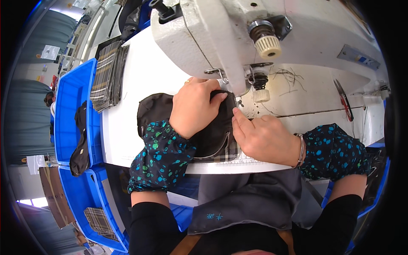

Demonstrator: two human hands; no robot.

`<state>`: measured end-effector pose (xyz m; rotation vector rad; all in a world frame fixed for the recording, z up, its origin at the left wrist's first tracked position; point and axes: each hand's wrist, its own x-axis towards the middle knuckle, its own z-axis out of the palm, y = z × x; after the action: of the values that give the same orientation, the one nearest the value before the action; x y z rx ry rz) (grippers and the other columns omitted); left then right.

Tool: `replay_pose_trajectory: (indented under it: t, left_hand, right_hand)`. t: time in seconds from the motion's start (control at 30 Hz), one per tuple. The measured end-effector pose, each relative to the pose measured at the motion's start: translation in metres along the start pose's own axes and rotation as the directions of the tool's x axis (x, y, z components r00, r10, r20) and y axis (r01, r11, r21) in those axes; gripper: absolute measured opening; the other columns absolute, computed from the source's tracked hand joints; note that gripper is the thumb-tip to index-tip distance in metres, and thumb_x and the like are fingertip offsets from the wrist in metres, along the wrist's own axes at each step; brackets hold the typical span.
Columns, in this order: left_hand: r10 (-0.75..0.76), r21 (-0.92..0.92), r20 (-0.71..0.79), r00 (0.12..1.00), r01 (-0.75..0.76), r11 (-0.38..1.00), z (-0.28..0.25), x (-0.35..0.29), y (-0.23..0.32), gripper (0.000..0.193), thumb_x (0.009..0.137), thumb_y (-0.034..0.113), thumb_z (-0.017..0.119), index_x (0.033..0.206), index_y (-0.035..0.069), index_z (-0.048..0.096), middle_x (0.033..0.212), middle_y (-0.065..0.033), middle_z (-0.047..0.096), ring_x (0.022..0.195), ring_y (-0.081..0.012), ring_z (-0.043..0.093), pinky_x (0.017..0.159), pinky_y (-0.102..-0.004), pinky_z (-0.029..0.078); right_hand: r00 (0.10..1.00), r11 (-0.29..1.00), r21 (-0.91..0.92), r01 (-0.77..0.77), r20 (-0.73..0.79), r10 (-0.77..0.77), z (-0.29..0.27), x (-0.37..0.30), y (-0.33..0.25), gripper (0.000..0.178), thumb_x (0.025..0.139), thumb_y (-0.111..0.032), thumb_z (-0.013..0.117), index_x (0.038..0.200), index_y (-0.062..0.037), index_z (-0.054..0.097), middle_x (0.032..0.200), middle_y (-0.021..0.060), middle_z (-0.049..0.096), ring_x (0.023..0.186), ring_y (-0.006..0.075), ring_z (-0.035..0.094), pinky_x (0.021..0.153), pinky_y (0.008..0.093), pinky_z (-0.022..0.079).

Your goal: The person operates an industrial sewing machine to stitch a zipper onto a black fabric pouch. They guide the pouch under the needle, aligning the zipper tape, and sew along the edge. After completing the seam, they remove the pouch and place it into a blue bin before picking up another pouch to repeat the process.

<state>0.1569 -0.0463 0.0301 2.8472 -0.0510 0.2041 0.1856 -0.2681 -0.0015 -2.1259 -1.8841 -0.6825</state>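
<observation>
While both hands work close to the stitching area of a white sewing machine (176, 53), a dark fabric piece (155, 110) lies flat on the white table (117, 140), its upper right corner beside the machine's presser area. The left hand (195, 104) is partly closed, its thumb and fingers seeming to pinch the folded upper edge of the fabric; the fingertips are partly hidden. The right hand (265, 136) is loosely curled with the index finger extended, its tip resting on the fabric's right edge rather than gripping it.

The likeliest danger is to the fingers: both hands are near the needle area, and the needle itself cannot be made out, so a small slip forward could bring a fingertip under it. The fold could also creep out of line if the left pinch loosens, leaving a crooked seam. A curved metal zipper (221, 148) near the lower edge could damage a needle if it strayed beneath. Loose thread clippings (289, 78) might get caught in the seam.
</observation>
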Motion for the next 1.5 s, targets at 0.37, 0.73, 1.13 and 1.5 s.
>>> replay_pose_trajectory:
  t: [0.37,0.73,1.13,1.5]
  left_hand:
    - [-0.026,-0.069,0.025,0.999,0.027,0.997,0.007,0.001,0.000,0.016,0.090,0.022,0.076,0.095,0.006,0.075,0.090,-0.0122,0.076,0.091,-0.0343,0.072,0.076,-0.0498,0.052]
    - [0.111,-0.095,-0.134,0.985,-0.124,0.988,0.029,0.025,-0.021,0.025,0.090,0.023,0.079,0.108,0.006,0.075,0.099,-0.0146,0.075,0.097,-0.0377,0.071,0.082,-0.0488,0.052]
    - [0.213,-0.055,-0.116,0.970,-0.221,0.974,0.039,0.037,-0.041,0.028,0.092,0.024,0.078,0.115,0.007,0.073,0.105,-0.0132,0.076,0.100,-0.0377,0.071,0.087,-0.0487,0.053]
    - [0.181,0.090,-0.096,0.979,-0.172,0.981,-0.020,-0.003,-0.003,0.040,0.082,0.033,0.085,0.112,0.009,0.073,0.112,-0.0096,0.069,0.107,-0.0344,0.065,0.095,-0.0533,0.043]
  right_hand:
    - [1.000,0.999,-0.031,0.009,0.003,-0.009,0.000,-0.001,0.000,0.022,0.084,-0.017,0.070,0.089,0.0033,0.078,0.109,0.0303,0.077,0.049,0.0125,0.063,0.046,0.0259,0.046]
    - [0.991,0.995,-0.068,-0.079,0.101,0.086,0.005,0.002,0.008,0.031,0.082,-0.011,0.069,0.106,0.0066,0.075,0.118,0.0279,0.075,0.056,0.0144,0.064,0.053,0.0289,0.051]
    - [0.988,0.994,-0.035,-0.103,0.114,0.107,0.006,0.004,0.013,0.034,0.081,-0.012,0.066,0.108,0.0060,0.074,0.123,0.0253,0.074,0.059,0.0137,0.065,0.056,0.0286,0.052]
    - [0.981,0.977,0.117,-0.181,-0.053,0.188,0.016,0.009,0.022,0.010,0.080,-0.012,0.067,0.085,-0.0037,0.068,0.071,0.0039,0.066,0.063,0.0174,0.070,0.052,0.0336,0.052]
